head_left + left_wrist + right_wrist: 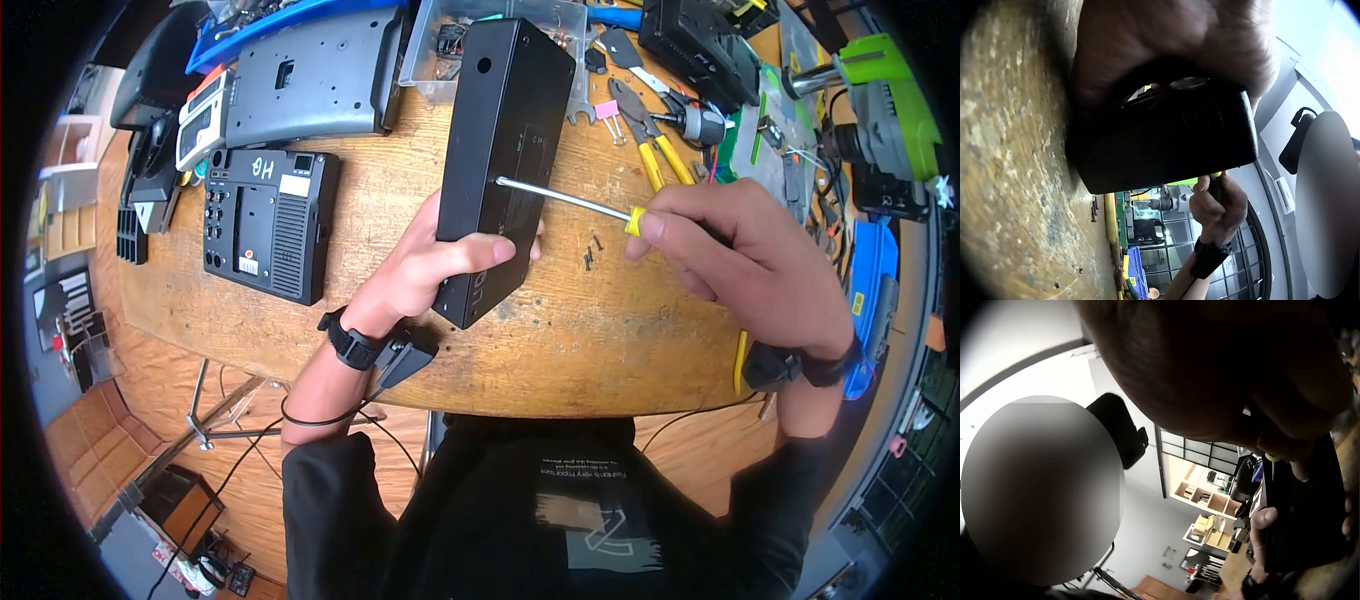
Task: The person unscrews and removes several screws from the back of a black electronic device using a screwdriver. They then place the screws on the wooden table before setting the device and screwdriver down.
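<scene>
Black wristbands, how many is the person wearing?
2. One wristband is on the wrist of the left hand, which holds the black box. The other wristband is on the wrist of the right hand, which holds the screwdriver.

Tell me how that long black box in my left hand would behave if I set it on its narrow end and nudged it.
The black box would probably tip easily, being tall over a small end. Its straight edges suggest it'd stay stiff.

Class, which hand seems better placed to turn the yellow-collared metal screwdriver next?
Right, probably: the right hand grips the screwdriver, whose tip meets the long black box, while the left hand holds that box.
</scene>
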A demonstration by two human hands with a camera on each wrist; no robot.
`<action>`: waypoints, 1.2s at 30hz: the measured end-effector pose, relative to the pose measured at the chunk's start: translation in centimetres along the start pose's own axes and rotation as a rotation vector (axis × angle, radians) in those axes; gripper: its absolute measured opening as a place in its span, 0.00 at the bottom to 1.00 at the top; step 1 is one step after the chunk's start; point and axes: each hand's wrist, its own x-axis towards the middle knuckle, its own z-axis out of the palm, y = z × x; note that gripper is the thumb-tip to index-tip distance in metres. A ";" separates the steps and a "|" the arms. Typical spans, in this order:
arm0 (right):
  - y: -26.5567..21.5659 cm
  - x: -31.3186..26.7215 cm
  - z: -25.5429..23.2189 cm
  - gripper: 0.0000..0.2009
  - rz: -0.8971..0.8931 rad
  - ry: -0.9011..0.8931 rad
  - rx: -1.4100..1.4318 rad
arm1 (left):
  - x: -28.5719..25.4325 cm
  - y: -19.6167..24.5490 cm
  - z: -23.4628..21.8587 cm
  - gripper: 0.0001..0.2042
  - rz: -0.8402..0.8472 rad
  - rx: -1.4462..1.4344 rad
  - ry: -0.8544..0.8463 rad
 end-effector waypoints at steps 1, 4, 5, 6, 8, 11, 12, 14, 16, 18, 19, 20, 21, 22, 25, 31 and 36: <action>0.2 -0.1 0.5 0.13 -0.116 0.100 -0.135 | 0.0 0.0 0.0 0.21 -0.002 0.017 -0.002; 0.4 -0.9 2.1 0.09 -0.368 0.332 -0.528 | -0.1 0.0 -0.1 0.21 -0.010 -0.005 0.005; 0.0 -1.3 2.5 0.09 -0.386 0.366 -0.648 | -0.1 0.0 0.0 0.21 -0.012 -0.012 0.007; -0.3 -1.6 2.7 0.09 -0.401 0.400 -0.768 | 0.0 0.0 0.0 0.21 0.000 -0.010 0.004; -0.4 -2.0 3.1 0.11 -0.404 0.445 -0.847 | -0.1 -0.1 0.1 0.21 0.002 -0.025 0.005; 0.0 -2.4 3.3 0.12 -0.387 0.474 -0.893 | -0.1 -0.2 0.0 0.22 0.002 -0.014 0.000; 0.1 -2.4 3.2 0.13 -0.381 0.479 -0.898 | -0.1 -0.2 0.0 0.22 0.001 -0.007 0.004; 0.0 -2.7 3.7 0.14 -0.348 0.482 -0.943 | -0.1 -0.2 0.0 0.22 -0.005 -0.004 0.003; 0.0 -2.6 3.8 0.14 -0.341 0.494 -0.973 | -0.1 -0.1 -0.1 0.23 -0.015 -0.012 -0.006; 0.1 -2.3 3.7 0.15 -0.364 0.500 -0.970 | -0.2 0.1 0.1 0.23 -0.007 -0.016 0.004; 0.1 -2.2 3.5 0.15 -0.380 0.497 -0.962 | -0.2 0.1 0.2 0.23 -0.005 -0.018 0.011; -0.2 -2.2 3.2 0.15 -0.404 0.483 -0.942 | -0.1 0.1 0.1 0.23 -0.004 -0.026 0.005; -0.3 -2.2 3.0 0.15 -0.426 0.477 -0.921 | -0.1 0.0 0.1 0.23 -0.003 -0.035 -0.001; -0.4 -2.1 2.8 0.15 -0.448 0.471 -0.901 | -0.1 0.0 0.0 0.22 -0.003 -0.045 -0.008; -0.5 -2.0 2.4 0.14 -0.454 0.464 -0.874 | 0.0 0.0 -0.1 0.22 0.002 -0.017 -0.024; -1.0 -1.8 2.5 0.14 -0.295 0.445 -0.882 | 0.1 0.1 -0.1 0.23 0.005 -0.044 -0.025; -0.5 -1.5 1.5 0.14 -0.434 0.396 -0.817 | 0.1 0.4 -0.1 0.24 -0.020 -0.036 -0.026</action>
